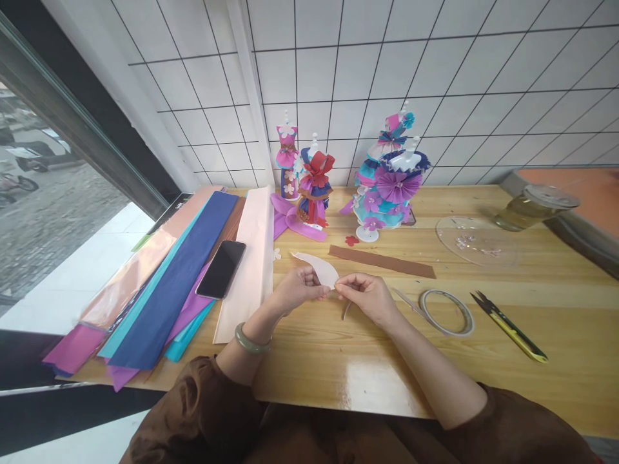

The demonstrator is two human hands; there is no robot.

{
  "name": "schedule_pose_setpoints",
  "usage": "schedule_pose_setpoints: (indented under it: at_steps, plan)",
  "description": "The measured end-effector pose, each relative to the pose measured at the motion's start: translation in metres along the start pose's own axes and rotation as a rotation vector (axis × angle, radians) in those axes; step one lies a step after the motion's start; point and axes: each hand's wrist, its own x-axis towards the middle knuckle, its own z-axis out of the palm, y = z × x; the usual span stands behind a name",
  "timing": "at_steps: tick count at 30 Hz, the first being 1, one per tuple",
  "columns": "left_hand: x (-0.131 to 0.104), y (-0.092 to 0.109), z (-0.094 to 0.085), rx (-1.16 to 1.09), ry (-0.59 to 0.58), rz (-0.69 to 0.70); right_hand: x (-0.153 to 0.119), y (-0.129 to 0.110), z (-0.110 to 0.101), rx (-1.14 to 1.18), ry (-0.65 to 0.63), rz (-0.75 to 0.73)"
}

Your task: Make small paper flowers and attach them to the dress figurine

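Observation:
A pale pink petal-shaped piece of paper (320,267) is held up over the table's middle. My left hand (298,287), below a green bangle (252,339), pinches its lower edge. At the right tip of the paper, the thumb and forefinger of my right hand (370,295) close on it. A narrow strip (347,310) hangs just under the right fingers; what it joins is hidden. Right of that hand lies a roll of tape (447,312) with its loose end drawn out. Behind the hands rests a brown paper strip (382,260).
Several small dress forms in paper dresses (387,187) stand along the tiled wall. Stacked coloured crepe paper (169,283) and a phone (221,269) lie at left. At right are yellow-handled thread snips (510,327), a clear plate of beads (471,245) and a lidded glass jar (534,207).

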Motion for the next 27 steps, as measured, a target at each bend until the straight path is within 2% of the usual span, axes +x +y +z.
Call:
schedule_pose_setpoints:
  at_steps: [9, 17, 21, 27]
  plan:
    - [0.0003, -0.0009, -0.0012, -0.042, -0.022, 0.001, 0.0001, 0.0021, 0.0006, 0.020, 0.003, -0.032]
    - [-0.0020, 0.0044, 0.0034, -0.040, -0.099, -0.027, 0.0021, 0.0074, 0.0013, 0.093, -0.012, -0.068]
    - [-0.0016, 0.0019, 0.0033, -0.042, -0.059, -0.054, 0.0020, 0.0080, 0.0018, 0.095, -0.021, -0.081]
    - [0.0009, -0.0020, 0.0012, -0.038, -0.033, -0.016, 0.0021, 0.0073, 0.0013, 0.108, -0.028, -0.090]
